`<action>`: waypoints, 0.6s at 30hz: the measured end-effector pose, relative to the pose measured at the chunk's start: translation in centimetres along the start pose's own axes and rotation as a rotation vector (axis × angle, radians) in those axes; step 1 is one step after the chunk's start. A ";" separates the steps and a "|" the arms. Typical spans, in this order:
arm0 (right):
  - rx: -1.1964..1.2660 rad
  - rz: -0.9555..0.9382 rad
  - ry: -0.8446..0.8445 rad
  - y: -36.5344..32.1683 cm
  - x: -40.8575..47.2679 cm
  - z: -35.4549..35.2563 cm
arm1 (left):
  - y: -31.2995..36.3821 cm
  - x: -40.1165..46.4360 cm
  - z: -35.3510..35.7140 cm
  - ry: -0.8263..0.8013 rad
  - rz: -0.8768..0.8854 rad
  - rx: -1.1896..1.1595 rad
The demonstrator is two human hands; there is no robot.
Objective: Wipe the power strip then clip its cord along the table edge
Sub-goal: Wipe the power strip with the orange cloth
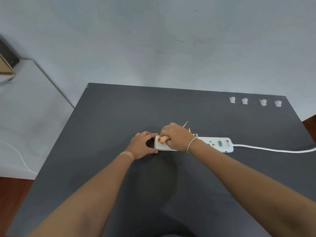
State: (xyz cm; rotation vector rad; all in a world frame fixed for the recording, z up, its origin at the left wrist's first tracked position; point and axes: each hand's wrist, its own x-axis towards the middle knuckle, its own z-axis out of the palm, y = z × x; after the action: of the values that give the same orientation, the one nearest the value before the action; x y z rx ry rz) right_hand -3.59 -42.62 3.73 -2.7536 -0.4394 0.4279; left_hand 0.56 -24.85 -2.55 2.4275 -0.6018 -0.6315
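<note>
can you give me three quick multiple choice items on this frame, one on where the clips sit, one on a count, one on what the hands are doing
1. Where are the cable clips?
A. far right of the table
B. near left corner
C. on the power strip

2. How many clips?
A. two
B. four
C. six

3. What is the right hand doing?
A. hanging idle
B. pressing an orange cloth on the strip
C. holding the cord

Answers: 1 A, they line the far right edge. 2 B, four white pieces show. 3 B, its fingers curl round the cloth while the left hand steadies the strip's end.
</note>
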 end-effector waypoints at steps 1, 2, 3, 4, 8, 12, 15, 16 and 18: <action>0.014 -0.010 0.009 -0.2 0.3 0.0 | -0.1 0.0 0.0 -0.002 0.000 0.007; 0.012 -0.018 -0.010 -0.5 0.4 0.1 | -0.2 0.0 0.0 -0.002 -0.001 0.008; 0.004 -0.020 -0.047 -0.7 0.3 0.4 | -0.3 0.0 0.0 -0.001 -0.002 0.005; -0.004 -0.017 -0.084 -0.8 0.0 0.6 | -0.4 0.0 0.0 0.001 -0.004 -0.003; -0.013 0.047 -0.105 0.7 -1.3 -0.1 | -0.4 -0.2 0.1 0.006 -0.005 -0.019; -0.006 0.020 0.033 1.7 -1.4 -0.6 | -0.3 -0.1 -0.1 -0.003 -0.008 0.006; 0.002 0.035 -0.046 1.5 -2.4 0.2 | -0.3 -0.1 -0.2 0.000 -0.010 0.006; 0.001 0.065 -0.079 1.7 -2.9 0.1 | -0.2 -0.1 -0.1 0.003 -0.008 0.001; 0.001 0.127 -0.090 2.3 -3.3 -0.4 | -0.2 -0.2 -0.1 0.005 -0.008 -0.008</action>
State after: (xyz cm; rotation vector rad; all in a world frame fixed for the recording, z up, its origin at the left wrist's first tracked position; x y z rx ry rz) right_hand -5.86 -45.90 4.11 -2.7794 -0.2862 0.5849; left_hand 0.49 -24.59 -2.51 2.4241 -0.5869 -0.6297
